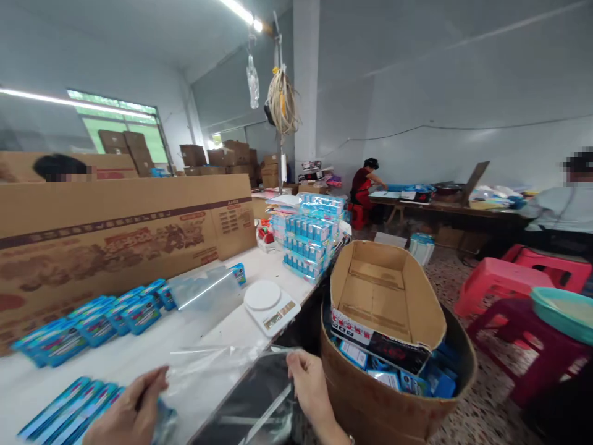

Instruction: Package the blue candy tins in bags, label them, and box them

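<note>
My left hand (127,411) and my right hand (311,390) hold a clear plastic bag (217,377) between them over the white table's front edge. The left fingers pinch the bag's left end, next to a row of blue packets (69,408). Fingers of the right hand curl round the bag's right edge, close to a round cardboard bin (398,402).
More blue packets (97,318) lie along a long cardboard box (115,241). A white scale (271,306), a stack of clear bags (204,290) and stacked blue boxes (310,241) stand on the table. An open carton (384,296) sits in the bin. Red stools (519,284) and other people are at right.
</note>
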Tool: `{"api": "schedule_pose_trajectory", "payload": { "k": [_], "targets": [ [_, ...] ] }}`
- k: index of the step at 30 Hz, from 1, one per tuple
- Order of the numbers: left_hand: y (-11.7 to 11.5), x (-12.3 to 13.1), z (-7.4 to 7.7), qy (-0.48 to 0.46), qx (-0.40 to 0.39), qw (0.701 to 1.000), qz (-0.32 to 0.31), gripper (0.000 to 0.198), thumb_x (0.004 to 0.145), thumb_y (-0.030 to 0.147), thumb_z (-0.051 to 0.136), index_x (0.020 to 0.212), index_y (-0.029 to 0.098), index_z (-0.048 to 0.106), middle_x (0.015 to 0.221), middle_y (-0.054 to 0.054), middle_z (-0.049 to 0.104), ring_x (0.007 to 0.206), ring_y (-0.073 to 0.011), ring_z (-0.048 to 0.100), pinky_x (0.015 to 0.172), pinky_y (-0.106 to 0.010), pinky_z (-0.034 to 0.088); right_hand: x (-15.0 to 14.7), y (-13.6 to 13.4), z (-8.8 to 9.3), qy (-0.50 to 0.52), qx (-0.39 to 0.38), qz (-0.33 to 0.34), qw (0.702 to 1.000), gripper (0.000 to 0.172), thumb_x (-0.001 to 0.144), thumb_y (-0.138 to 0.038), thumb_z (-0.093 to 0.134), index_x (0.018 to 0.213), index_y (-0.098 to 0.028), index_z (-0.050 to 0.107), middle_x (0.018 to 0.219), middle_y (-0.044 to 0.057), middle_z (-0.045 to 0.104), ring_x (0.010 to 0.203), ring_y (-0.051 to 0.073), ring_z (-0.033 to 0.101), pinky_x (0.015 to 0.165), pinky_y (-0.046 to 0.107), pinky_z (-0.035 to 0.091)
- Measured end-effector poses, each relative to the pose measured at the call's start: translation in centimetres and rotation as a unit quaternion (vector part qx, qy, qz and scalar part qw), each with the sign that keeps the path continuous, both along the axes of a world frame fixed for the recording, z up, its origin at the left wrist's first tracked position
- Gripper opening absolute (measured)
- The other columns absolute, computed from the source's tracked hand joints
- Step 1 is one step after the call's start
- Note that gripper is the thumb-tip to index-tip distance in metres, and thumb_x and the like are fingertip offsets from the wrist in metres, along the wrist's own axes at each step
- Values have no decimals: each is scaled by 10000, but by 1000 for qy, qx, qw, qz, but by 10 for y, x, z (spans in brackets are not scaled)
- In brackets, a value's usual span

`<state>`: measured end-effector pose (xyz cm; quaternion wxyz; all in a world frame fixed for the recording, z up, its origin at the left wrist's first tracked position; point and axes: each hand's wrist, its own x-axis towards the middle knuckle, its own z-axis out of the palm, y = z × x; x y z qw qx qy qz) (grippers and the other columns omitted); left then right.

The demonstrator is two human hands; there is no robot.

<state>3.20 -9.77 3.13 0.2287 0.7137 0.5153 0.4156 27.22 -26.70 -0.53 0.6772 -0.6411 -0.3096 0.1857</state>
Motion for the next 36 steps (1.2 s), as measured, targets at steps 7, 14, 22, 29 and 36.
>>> {"api": "schedule_pose_trajectory", "payload": {
  "k": [7, 14, 22, 29, 36],
  "targets": [
    [-12, -12, 52, -201, -109, 972, -58, 363, 665, 550, 657, 656, 187, 644, 576, -5, 611, 524, -151, 565, 530, -260, 468, -7, 5, -1, -79, -35, 98, 991, 460, 808, -651, 584, 655, -221, 532, 561, -23, 491, 540, 147, 444, 539, 257, 387],
    [-18, -29, 40, -287, -193, 933, -96, 434, 630, 586, 753, 667, 169, 639, 625, -17, 659, 486, -108, 532, 517, -239, 457, -17, -3, 2, -290, -114, 65, 948, 324, 899, -530, 489, 755, -251, 569, 591, -3, 571, 516, 164, 526, 568, 263, 407],
    [-28, -51, 20, -192, -310, 895, -258, 353, 612, 502, 813, 704, 165, 756, 754, -98, 745, 735, -241, 677, 772, -342, 524, -9, -12, 6, -127, -110, 96, 981, 376, 834, -603, 567, 744, -239, 541, 526, -44, 453, 470, 140, 440, 474, 248, 370],
    [-25, -52, 31, -229, -248, 915, -222, 429, 682, 591, 715, 711, 166, 764, 663, -84, 722, 584, -191, 607, 654, -317, 501, -9, -10, 11, -104, -155, 255, 949, 317, 802, -502, 618, 888, -198, 641, 579, -35, 543, 522, 138, 467, 530, 254, 384],
    [-35, -40, 30, -277, -418, 794, -342, 649, 664, 659, 746, 1090, 171, 721, 700, -111, 755, 868, -314, 730, 871, -421, 525, -2, -22, 10, -169, -187, 263, 931, 248, 811, -363, 601, 637, -189, 570, 598, -28, 561, 607, 140, 495, 588, 247, 361]
  ]
}}
